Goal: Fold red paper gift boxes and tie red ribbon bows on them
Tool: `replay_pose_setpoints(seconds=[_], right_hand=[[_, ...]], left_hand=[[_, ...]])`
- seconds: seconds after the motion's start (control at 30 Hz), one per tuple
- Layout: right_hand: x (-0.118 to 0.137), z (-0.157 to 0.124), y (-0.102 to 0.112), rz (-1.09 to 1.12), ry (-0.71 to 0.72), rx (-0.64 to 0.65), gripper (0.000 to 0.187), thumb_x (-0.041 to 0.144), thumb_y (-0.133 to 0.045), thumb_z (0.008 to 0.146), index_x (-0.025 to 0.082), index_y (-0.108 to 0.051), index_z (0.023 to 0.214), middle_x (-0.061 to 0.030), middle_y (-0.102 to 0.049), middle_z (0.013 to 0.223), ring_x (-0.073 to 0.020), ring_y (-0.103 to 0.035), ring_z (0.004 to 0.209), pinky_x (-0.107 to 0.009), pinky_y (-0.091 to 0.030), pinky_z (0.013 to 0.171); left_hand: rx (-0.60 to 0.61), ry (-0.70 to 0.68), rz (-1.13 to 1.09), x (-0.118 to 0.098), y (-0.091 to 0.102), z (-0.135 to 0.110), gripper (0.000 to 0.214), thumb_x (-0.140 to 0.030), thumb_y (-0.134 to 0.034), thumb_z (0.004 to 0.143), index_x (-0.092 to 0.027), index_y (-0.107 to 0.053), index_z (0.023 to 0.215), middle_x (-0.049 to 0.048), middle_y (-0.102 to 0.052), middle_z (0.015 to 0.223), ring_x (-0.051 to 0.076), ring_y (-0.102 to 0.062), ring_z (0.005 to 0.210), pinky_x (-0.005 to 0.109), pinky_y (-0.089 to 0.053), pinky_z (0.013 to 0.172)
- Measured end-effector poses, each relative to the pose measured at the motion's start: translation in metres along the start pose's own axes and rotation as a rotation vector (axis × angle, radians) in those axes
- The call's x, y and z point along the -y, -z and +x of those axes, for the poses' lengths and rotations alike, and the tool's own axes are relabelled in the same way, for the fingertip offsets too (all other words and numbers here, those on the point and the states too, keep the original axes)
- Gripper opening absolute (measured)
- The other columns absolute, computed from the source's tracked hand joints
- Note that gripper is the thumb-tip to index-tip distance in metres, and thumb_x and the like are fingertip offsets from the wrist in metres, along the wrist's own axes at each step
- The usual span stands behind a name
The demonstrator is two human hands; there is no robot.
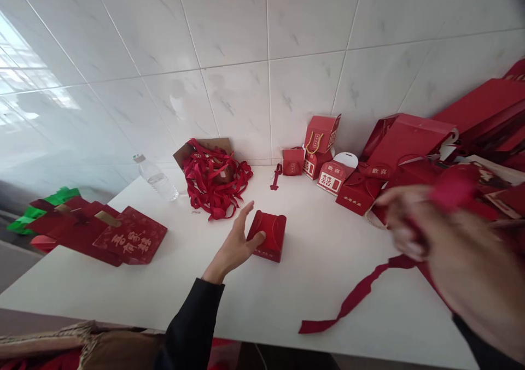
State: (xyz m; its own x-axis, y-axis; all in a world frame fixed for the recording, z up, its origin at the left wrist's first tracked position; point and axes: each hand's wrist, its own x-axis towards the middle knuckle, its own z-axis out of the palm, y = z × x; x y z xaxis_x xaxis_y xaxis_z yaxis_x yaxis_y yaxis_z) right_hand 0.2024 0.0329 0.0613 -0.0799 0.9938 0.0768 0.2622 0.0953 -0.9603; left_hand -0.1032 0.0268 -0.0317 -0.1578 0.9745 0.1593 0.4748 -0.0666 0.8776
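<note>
A small red gift box point(270, 229) stands on the white table in front of me. My left hand point(235, 244) is at its left side, fingers stretched out and the thumb resting on the box top. On the right, my right hand point(438, 239) is raised and blurred by motion, its fingers closed round a red ribbon point(361, 293). One tail of the ribbon trails down and left across the table. A blurred red patch also shows above that hand; I cannot make out its shape.
A carton of tangled red ribbons point(213, 176) stands near the wall, with a clear plastic bottle point(158, 180) left of it. Red gift bags point(131, 236) lie at the left. Finished-looking red boxes point(328, 176) and heaped red packaging point(414, 140) line the right back.
</note>
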Motion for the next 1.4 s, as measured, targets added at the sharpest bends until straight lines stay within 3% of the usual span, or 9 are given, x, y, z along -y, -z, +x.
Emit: replay_pose_setpoints(seconds=[0.1,0.17,0.37,0.57,0.67,0.87,1.23,1.3,1.4], right_hand=[[-0.024,0.004,-0.025,-0.186,0.021,0.188,0.048,0.070,-0.056,0.092,0.024,-0.069,0.100,-0.0014,-0.057,0.074,-0.0184,-0.053,0.063,-0.030,-0.041,0.054],[-0.042,0.000,-0.040,-0.251,-0.020,0.307,0.045,0.065,-0.051,0.098,0.024,-0.069,0.099,-0.0028,-0.061,0.079,-0.0213,-0.060,0.075,-0.030,-0.046,0.063],[-0.057,-0.026,-0.044,-0.216,-0.073,0.482,0.042,0.055,-0.045,0.105,0.023,-0.068,0.091,0.0016,-0.056,0.072,-0.0160,-0.053,0.065,-0.025,-0.044,0.062],[-0.042,-0.038,-0.035,-0.180,-0.178,0.592,0.049,0.059,-0.039,0.105,0.023,-0.064,0.083,0.0051,-0.033,0.061,-0.0131,-0.031,0.053,-0.024,-0.030,0.050],[-0.040,-0.043,-0.036,-0.202,-0.224,0.651,0.051,0.058,-0.038,0.105,0.023,-0.060,0.075,0.0036,-0.039,0.063,-0.0126,-0.031,0.053,-0.024,-0.027,0.048],[-0.043,-0.048,-0.044,-0.242,-0.207,0.618,0.048,0.051,-0.039,0.106,0.023,-0.064,0.076,0.0003,-0.057,0.073,-0.0142,-0.046,0.060,-0.026,-0.034,0.056],[-0.043,-0.040,-0.050,-0.250,-0.238,0.726,0.046,0.051,-0.042,0.107,0.021,-0.054,0.075,0.0052,-0.045,0.065,-0.0120,-0.039,0.058,-0.028,-0.032,0.056],[-0.044,-0.043,-0.049,-0.258,-0.203,0.628,0.040,0.055,-0.045,0.106,0.024,-0.059,0.085,0.0037,-0.054,0.074,-0.0141,-0.048,0.065,-0.028,-0.038,0.060],[-0.041,-0.047,-0.051,-0.265,-0.109,0.398,0.031,0.057,-0.047,0.104,0.034,-0.058,0.121,0.0005,-0.062,0.117,-0.0190,-0.060,0.095,-0.031,-0.048,0.075]], left_hand=[[0.024,0.005,0.014,0.006,-0.017,-0.012,0.060,-0.023,-0.061,0.085,-0.023,-0.048,0.143,0.0132,-0.058,0.137,0.025,-0.063,0.122,0.044,-0.054,0.103],[0.029,0.000,0.029,0.005,-0.029,-0.036,0.057,-0.023,-0.057,0.089,-0.024,-0.046,0.144,0.0128,-0.055,0.137,0.025,-0.061,0.122,0.046,-0.052,0.105],[-0.052,-0.124,0.277,-0.020,-0.045,-0.109,0.063,-0.023,-0.053,0.098,-0.037,-0.032,0.155,0.0123,-0.035,0.158,0.031,-0.037,0.149,0.052,-0.051,0.108],[-0.012,-0.324,0.392,-0.043,-0.046,-0.108,0.037,-0.015,-0.054,0.095,-0.032,-0.060,0.128,0.0090,-0.044,0.152,0.033,-0.035,0.148,0.057,-0.050,0.109],[0.006,-0.308,0.370,-0.043,-0.047,-0.103,0.029,-0.015,-0.054,0.095,-0.030,-0.064,0.118,0.0095,-0.048,0.148,0.034,-0.037,0.146,0.057,-0.051,0.108],[0.023,-0.281,0.320,-0.042,-0.050,-0.103,0.025,-0.019,-0.054,0.097,-0.029,-0.066,0.117,0.0100,-0.051,0.145,0.034,-0.040,0.144,0.057,-0.053,0.105],[0.094,-0.166,0.140,-0.043,-0.051,-0.102,0.016,-0.022,-0.050,0.101,-0.027,-0.064,0.098,0.0087,-0.054,0.141,0.030,-0.038,0.145,0.054,-0.045,0.109],[0.071,-0.096,0.049,-0.046,-0.052,-0.103,0.015,-0.024,-0.048,0.103,-0.027,-0.062,0.098,0.0078,-0.056,0.138,0.026,-0.042,0.143,0.044,-0.050,0.102],[-0.005,-0.031,-0.108,-0.055,-0.051,-0.104,0.014,-0.028,-0.047,0.105,-0.028,-0.060,0.098,0.0057,-0.056,0.137,0.022,-0.047,0.140,0.032,-0.052,0.093]])
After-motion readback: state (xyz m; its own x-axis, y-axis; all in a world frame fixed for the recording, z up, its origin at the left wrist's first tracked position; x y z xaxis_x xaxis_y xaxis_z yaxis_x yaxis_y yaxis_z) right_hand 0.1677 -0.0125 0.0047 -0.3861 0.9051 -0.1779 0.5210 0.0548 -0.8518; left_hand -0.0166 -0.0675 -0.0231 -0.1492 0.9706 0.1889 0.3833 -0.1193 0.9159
